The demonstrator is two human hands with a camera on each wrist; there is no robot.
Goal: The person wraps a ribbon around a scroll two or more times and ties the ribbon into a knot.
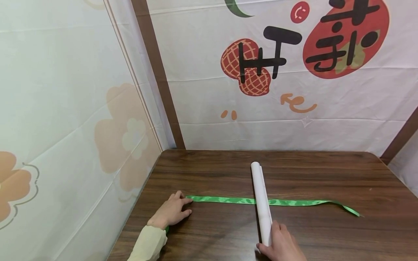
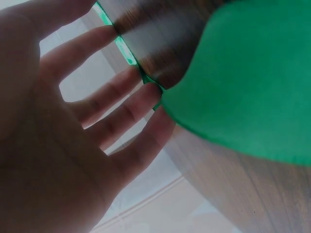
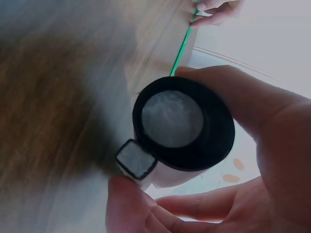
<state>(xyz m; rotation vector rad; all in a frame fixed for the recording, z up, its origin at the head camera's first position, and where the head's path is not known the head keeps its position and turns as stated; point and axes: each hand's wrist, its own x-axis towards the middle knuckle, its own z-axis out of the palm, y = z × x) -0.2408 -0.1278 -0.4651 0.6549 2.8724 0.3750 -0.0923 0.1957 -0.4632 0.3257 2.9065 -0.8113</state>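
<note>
A white rolled-up scroll lies lengthwise across a flat green ribbon on the table. My right hand holds the scroll's near end, thumb on one side and fingers on the other. Seen end-on in the right wrist view, the scroll has a dark round rim, with a small square-ended rod beside it. At the ribbon's left end, my left hand touches it with extended fingertips. A large blurred green shape fills part of the left wrist view; what it belongs to is unclear.
The dark wood-grain table ends at a printed white cloth backdrop. Another cloth wall with flower prints runs along the left edge. At right, the ribbon's free end twists up slightly.
</note>
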